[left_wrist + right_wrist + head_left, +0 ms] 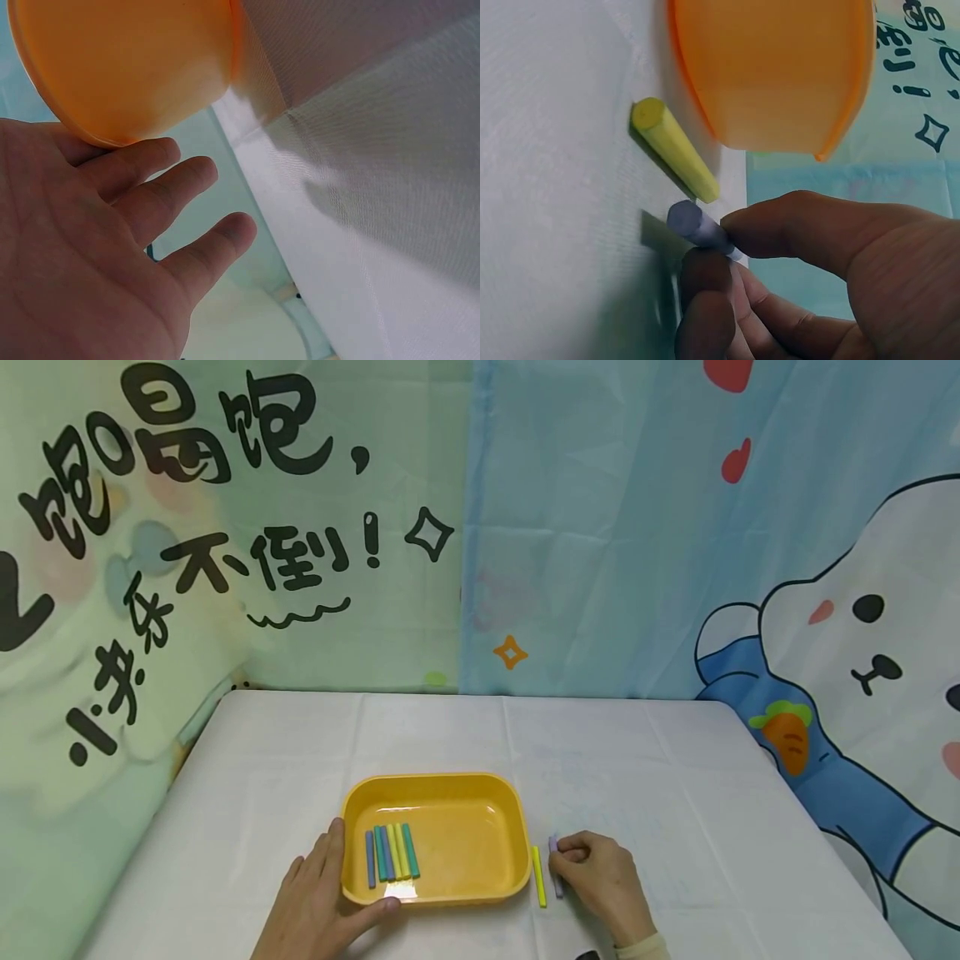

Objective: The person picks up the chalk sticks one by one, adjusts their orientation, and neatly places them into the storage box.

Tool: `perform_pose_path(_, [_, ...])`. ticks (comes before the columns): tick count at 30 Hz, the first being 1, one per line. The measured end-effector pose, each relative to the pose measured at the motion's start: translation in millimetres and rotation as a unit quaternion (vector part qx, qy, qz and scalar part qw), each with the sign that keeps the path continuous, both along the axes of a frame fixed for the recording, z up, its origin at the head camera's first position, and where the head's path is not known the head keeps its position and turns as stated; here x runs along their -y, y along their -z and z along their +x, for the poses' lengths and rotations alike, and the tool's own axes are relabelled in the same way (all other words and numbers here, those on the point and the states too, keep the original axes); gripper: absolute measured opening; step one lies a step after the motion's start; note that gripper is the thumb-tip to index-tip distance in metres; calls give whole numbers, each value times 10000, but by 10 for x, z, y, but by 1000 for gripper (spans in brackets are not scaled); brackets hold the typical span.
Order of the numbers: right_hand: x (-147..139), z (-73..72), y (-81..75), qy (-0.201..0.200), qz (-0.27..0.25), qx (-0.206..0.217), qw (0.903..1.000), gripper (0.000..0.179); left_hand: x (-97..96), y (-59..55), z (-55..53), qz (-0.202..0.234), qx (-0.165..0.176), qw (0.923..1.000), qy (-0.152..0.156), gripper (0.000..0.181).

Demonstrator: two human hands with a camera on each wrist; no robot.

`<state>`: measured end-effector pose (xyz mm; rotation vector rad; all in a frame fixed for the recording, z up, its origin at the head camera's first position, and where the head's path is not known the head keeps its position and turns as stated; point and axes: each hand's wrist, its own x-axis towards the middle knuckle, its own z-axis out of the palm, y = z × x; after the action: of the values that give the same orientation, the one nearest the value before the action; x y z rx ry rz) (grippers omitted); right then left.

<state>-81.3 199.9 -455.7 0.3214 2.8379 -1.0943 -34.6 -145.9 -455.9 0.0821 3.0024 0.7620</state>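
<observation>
A yellow tray (pixel 465 835) sits on the table with a row of several purple, green and yellow chalk sticks (pixel 399 852) lying side by side in its left part. My left hand (pixel 318 889) rests against the tray's left side, fingers extended, thumb along the front rim; the left wrist view shows the palm (pixel 82 240) with the tray edge at the fingers. Between thumb and fingertips, my right hand (pixel 600 881) pinches a purple chalk stick (pixel 694 223) to the right of the tray. Beside it, a yellow chalk stick (pixel 675 150) lies on the cloth, close to the tray's right side.
A white cloth (pixel 300 752) covers the table. Printed curtains (pixel 600 568) hang behind it and along both sides. Part of a small dark object (pixel 588 955) shows at the bottom edge of the head view, near the right sleeve (pixel 643 948).
</observation>
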Motion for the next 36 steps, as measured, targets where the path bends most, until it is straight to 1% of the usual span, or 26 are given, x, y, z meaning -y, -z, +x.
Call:
perform_pose_path(5, [-5, 7, -50, 61, -136, 238, 9996, 31, -6, -1, 3, 4, -28, 10000, -11, 132])
perform_pose_path(7, [3, 9, -68, 89, -280, 340, 9990, 34, -5, -5, 5, -8, -29, 10000, -6, 132])
perform_pose_path(9, [12, 12, -83, 119, -485, 385, 9980, 37, -2, -7, 6, -26, -24, 10000, 2, 132])
perform_pose_path(13, [29, 16, -110, 202, -1090, 372, 9931, 38, 1, -7, 9, -46, -12, 10000, -4, 132])
perform_pose_path(16, [38, 16, -130, 226, -1379, 383, 9895, 37, 1, 4, 10, -36, -41, 10000, -4, 131])
perform_pose_path(20, [52, 12, -153, 204, -1564, 392, 9867, 36, -3, 17, 3, 12, -39, 10000, -27, 131])
perform_pose_path(27, [89, 3, -205, 279, -1935, 440, 9797, 37, -5, 14, -2, 56, -41, 10000, -48, 132])
perform_pose_path(36, [191, -11, -302, 188, -2219, 302, 9744, 39, 0, 19, -2, 68, -25, 10000, -36, 132])
